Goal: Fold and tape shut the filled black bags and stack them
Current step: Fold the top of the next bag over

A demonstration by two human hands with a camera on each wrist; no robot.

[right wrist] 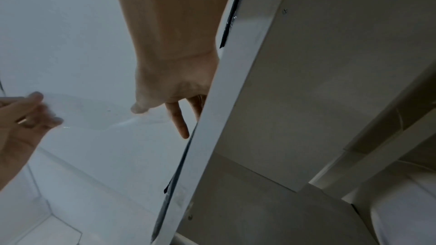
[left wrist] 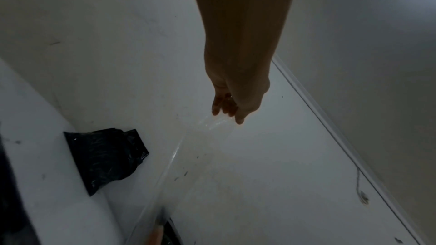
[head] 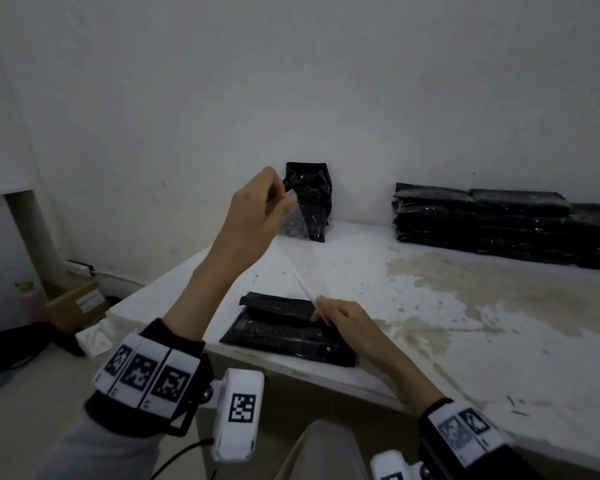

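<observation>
A strip of clear tape runs taut between my two hands above the table. My left hand is raised and pinches its far end; the left wrist view shows that hand with the tape hanging from the fingertips. My right hand holds the near end just above a folded black bag lying flat at the table's front edge. In the right wrist view the right hand's thumb lies on the tape and its index finger points straight out. Behind my left hand, another black bag stands upright against the wall.
A tall stack of flat black bags fills the back right of the white table, which has a brown stain. On the floor to the left lie a cardboard box, a pink bottle and a dark bag.
</observation>
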